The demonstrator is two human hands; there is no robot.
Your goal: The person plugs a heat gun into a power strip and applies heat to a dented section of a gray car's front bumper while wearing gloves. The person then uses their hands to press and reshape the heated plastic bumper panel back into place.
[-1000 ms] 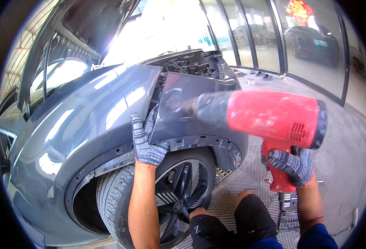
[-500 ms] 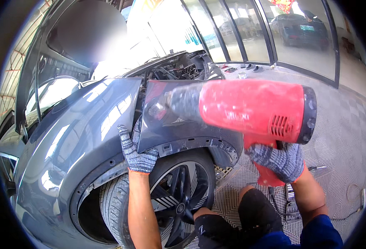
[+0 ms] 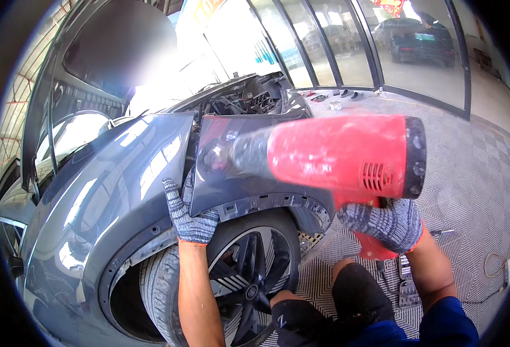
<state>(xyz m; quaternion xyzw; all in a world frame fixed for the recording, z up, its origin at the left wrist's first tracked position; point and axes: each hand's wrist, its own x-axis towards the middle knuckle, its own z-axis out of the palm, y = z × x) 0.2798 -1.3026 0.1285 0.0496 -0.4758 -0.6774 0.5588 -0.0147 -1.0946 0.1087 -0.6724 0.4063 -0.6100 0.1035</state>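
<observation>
My right hand point(image 3: 385, 222), in a grey knit glove with an orange cuff, is closed round the handle of a red heat gun point(image 3: 336, 153). The blurred nozzle points left at a whitish scuffed or shiny spot on a dark grey body panel point(image 3: 266, 185) above the front wheel. My left hand point(image 3: 197, 225), gloved the same way, is hooked at that panel's lower left corner. Part of it goes behind the panel and is hidden; one digit sticks up free against the larger grey fender point(image 3: 110, 179). A gap separates the fender from the panel.
A tyre and black spoked wheel point(image 3: 252, 272) stand below the panel. The engine bay point(image 3: 249, 101) is exposed under a raised hood point(image 3: 58, 87). Metal tools and a cable point(image 3: 408, 286) lie on the patterned floor. Glass doors point(image 3: 347, 52) stand behind, with small items near them.
The heat gun and my right hand have shifted slightly left, bringing the nozzle nearer the scuffed spot. My left hand stays at the panel's corner.
</observation>
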